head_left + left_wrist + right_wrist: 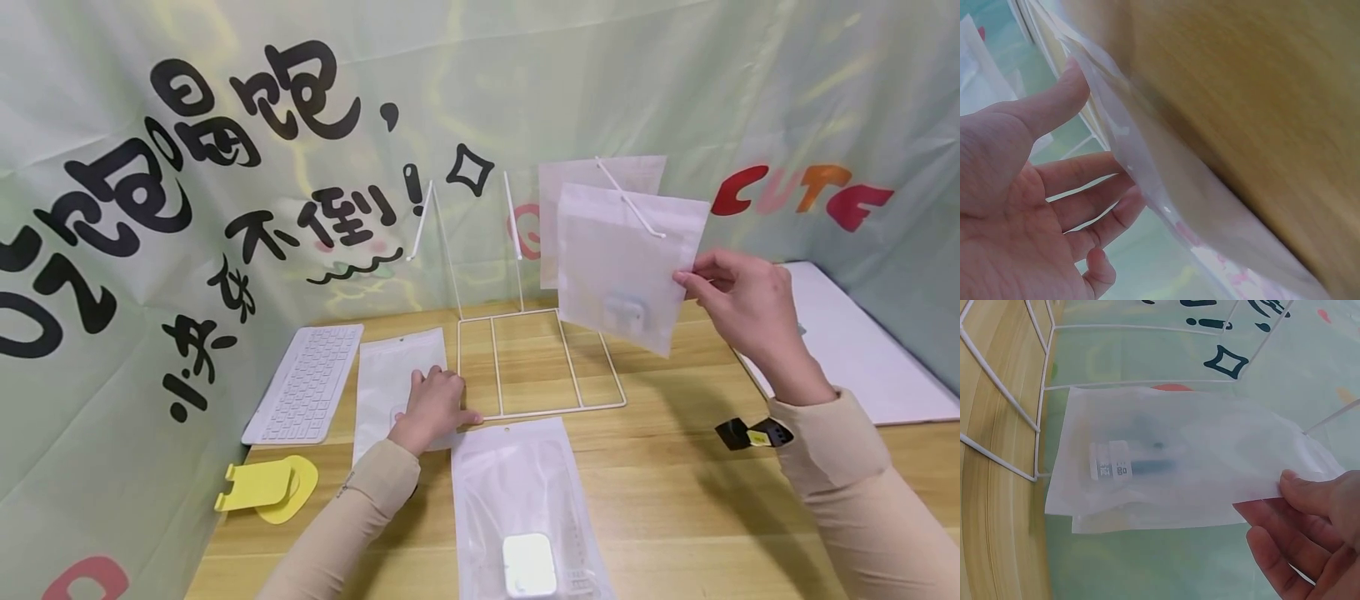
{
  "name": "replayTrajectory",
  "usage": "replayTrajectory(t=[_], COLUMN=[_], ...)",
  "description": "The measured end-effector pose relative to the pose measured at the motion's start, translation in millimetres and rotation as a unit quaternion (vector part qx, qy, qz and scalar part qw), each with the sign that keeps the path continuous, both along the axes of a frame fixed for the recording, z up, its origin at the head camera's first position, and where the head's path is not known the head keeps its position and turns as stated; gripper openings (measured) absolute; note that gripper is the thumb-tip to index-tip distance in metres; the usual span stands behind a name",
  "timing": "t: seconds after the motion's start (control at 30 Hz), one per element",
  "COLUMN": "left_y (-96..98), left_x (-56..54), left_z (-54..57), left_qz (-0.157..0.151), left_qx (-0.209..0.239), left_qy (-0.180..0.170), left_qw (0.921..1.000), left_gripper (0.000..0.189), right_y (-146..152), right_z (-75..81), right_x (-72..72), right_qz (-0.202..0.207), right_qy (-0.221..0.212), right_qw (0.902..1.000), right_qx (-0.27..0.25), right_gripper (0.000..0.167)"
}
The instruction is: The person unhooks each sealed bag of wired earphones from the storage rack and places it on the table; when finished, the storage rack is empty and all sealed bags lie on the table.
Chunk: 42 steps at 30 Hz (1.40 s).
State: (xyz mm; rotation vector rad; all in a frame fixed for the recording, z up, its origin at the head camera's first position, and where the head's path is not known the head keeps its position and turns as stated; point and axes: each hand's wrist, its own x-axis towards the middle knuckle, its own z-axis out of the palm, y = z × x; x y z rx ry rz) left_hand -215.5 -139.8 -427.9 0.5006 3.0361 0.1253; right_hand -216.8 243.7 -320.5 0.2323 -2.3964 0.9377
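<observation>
My right hand (750, 304) pinches the right edge of a white translucent packet (622, 242) hung on a hook of the white wire rack (540, 411). A small white item shows through this packet's lower part; another hanging packet (555, 175) shows behind it. In the right wrist view, thumb and forefinger grip the packet (1210, 450) at its edge. My left hand (433, 408) rests over a flat packet (390, 375) left of the rack's base. Its fairly straight fingers touch the edge of a packet (1129, 144) in the left wrist view.
A packet (502, 475) with a white square item inside lies in front of the rack. A white keyboard (311, 383) and a yellow stand (270, 487) are at the left. At the right lie a white board (862, 350) and a small black object (738, 433). A printed cloth (480, 75) hangs behind.
</observation>
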Motion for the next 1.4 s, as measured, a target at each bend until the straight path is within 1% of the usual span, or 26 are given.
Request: replayTrajectory(t=[0.2,0.4,0.8,0.9,1.03,1.17,1.4], left_y=[1.0,1.1,1.3,1.1,1.1,1.5,1.7], left_x=[-0.5,-1.7,-0.3,-0.5,-1.4,-1.9,-2.4], left_z=[0.8,0.6,1.6,2.1,1.4,1.3,0.4], left_qz=[0.002,0.004,0.002,0.003,0.004,0.003,0.004], left_qx=[-0.001,-0.002,0.009,0.006,-0.002,-0.002,-0.001], left_qy=[-0.007,-0.009,-0.01,-0.008,-0.006,-0.006,-0.009], left_qw=[1.0,0.9999,0.9999,0.9999,1.0,1.0,1.0], left_gripper=[0.044,0.044,0.044,0.044,0.044,0.043,0.043], right_y=[5.0,8.4,14.1,14.4,14.5,13.8,13.9], right_z=[0.0,-0.7,-2.6,-1.3,0.6,2.4,4.2], right_x=[8.9,17.3,32.6,36.0,42.2,48.9,55.5], right_qz=[-0.004,0.001,0.01,0.011,0.013,0.016,0.02], right_qy=[0.006,0.005,0.033,0.046,0.054,0.057,0.06], right_qw=[0.9999,0.9998,0.9987,0.9977,0.9969,0.9968,0.9966], right_qx=[0.016,0.02,0.037,0.048,0.057,0.054,0.052], right_gripper=[0.017,0.016,0.017,0.017,0.017,0.018,0.018])
